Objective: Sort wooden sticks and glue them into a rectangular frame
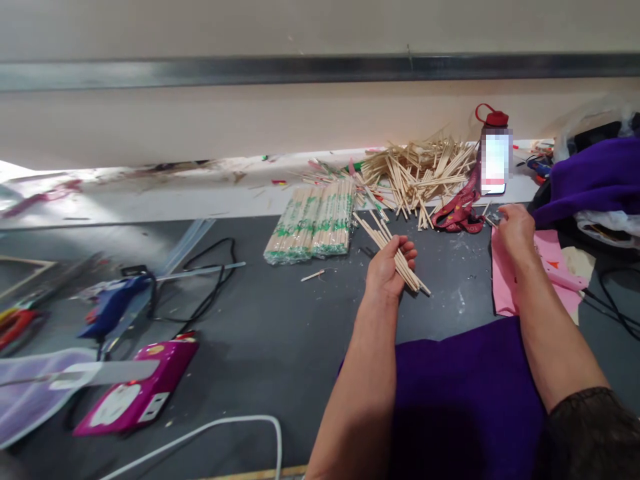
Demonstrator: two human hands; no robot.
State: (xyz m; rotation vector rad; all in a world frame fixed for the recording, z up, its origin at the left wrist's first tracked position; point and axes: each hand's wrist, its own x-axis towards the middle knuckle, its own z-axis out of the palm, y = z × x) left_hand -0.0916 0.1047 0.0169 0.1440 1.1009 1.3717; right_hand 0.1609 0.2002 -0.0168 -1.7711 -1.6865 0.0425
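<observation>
My left hand (387, 270) is closed around a bunch of thin wooden sticks (407, 270), which slant across the palm above the dark grey table. My right hand (517, 233) is over the top edge of a pink cloth (505, 287), its fingers curled together. Small thin bits show at its fingertips, too small to name. Under my right forearm, a pink glue gun (565, 277) lies partly hidden on the cloth. Beyond the hands is a loose heap of wooden sticks (415, 173). Left of it lie clear plastic packs of chopsticks (313, 223) with green print.
A lit phone (495, 163) leans by a red-capped bottle (495, 119), with a red lanyard (460, 210) below. Purple fabric (595, 177) is at right. On the left are a magenta box (140, 387), a blue tool (117, 303), black cable (215, 293) and white cable (240, 420).
</observation>
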